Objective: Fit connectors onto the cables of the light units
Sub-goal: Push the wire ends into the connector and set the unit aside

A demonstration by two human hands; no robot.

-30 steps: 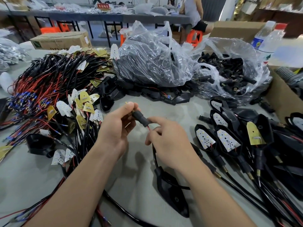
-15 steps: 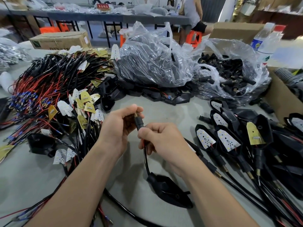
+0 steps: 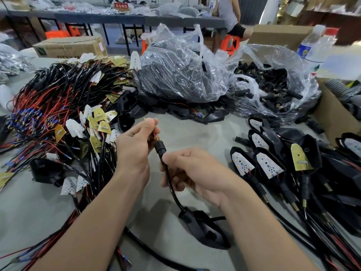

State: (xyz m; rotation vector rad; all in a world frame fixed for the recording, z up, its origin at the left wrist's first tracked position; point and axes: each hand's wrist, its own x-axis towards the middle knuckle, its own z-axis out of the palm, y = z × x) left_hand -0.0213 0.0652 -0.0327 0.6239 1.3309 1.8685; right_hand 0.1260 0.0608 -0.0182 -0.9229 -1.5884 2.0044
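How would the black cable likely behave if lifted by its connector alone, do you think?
Probably floppy: the cable bends in a curve below the right hand. Its housing would likely dangle and swing.

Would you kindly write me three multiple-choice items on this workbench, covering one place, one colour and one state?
1. Where is the open bag of loose connectors? A. far right of the table, by the bottles; B. near left edge; C. on the floor.
2. What colour is the connector on the held cable? A. white; B. blue; C. black.
3. What is the right hand doing? A. lying flat; B. gripping the cable below the connector; C. lifting a bottle.
Answers: 1 A, it lies open beside the bottles; 2 C, its ribbed body is black; 3 B, its fingers curl round the cable.
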